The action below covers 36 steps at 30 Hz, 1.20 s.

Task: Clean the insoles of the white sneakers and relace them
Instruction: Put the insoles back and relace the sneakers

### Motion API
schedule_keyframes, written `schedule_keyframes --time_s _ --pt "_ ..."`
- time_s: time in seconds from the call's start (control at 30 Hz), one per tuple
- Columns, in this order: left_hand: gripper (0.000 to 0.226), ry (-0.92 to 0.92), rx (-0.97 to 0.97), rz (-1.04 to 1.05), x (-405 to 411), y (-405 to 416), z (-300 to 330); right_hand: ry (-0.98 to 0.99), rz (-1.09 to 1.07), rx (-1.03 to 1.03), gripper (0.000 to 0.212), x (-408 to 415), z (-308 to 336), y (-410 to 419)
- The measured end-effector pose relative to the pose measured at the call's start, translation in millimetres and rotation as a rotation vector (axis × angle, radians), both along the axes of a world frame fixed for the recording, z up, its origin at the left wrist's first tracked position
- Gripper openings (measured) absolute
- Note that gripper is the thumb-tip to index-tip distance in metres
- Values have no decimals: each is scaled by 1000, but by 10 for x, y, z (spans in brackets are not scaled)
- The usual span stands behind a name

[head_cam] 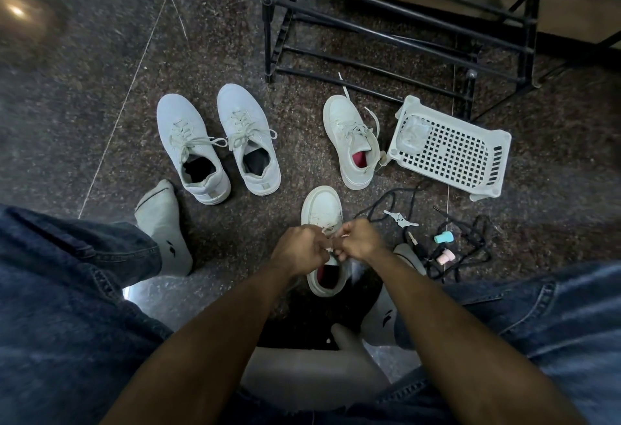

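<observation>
A white sneaker (321, 209) with a red insole (328, 275) lies on the floor right in front of me. Both hands are over its tongue. My left hand (300, 250) and my right hand (357, 239) each pinch a piece of its white lace, fingers curled, knuckles nearly touching. Its partner, another white sneaker (349, 142) with a red insole, stands further off to the right with its laces loose.
A second pair of white laced sneakers (218, 145) stands at the left. A white plastic basket (450, 149) lies at the right, below a black metal rack (403, 21). Black laces (470, 250) and small pink and teal pieces lie at my right. My socked feet flank the shoe.
</observation>
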<state>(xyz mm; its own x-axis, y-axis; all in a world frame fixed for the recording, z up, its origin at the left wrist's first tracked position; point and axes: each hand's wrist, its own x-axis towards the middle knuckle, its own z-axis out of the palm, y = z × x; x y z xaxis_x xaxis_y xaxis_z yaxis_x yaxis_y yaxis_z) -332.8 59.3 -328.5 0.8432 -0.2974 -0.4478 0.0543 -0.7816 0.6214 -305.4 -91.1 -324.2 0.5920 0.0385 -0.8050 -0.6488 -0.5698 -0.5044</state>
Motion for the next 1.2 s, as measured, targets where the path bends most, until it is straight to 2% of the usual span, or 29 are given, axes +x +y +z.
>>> schedule_keyframes --time_s 0.1,0.17,0.23,0.33,0.4,0.53,0.67,0.77,0.9,1.0,1.1,1.2 --pt "16 162 -82 230 32 -11 -14 -126 152 6 13 -22 -8 -34" --pt "12 202 -109 299 51 -17 -41 -174 289 17 14 -27 -15 -53" --pt "11 218 -122 328 63 -10 -71 -199 328 16 11 -37 -23 -60" --pt "15 181 -93 255 63 15 -107 -175 328 -31 10 -21 -36 -63" --pt "17 117 -12 159 54 29 -102 -106 310 -13 20 -13 -33 -44" --pt "20 -49 101 -2 20 27 -108 86 120 75 31 -11 23 -18" --pt "20 -142 153 2 -39 -1 -90 163 94 133 30 -18 54 -48" --pt "14 -133 145 101 -58 -4 -57 186 39 152 25 -14 57 -40" --pt "23 -28 51 65 -76 14 -54 186 -17 126 22 -6 67 -46" --pt "24 -22 73 55 -112 4 -52 202 -32 126 24 -9 123 -55" --pt "19 -79 146 15 -63 -15 -14 183 48 99 24 6 152 -42" --pt "16 25 162 6 15 -24 64 91 149 64 26 46 130 -46"
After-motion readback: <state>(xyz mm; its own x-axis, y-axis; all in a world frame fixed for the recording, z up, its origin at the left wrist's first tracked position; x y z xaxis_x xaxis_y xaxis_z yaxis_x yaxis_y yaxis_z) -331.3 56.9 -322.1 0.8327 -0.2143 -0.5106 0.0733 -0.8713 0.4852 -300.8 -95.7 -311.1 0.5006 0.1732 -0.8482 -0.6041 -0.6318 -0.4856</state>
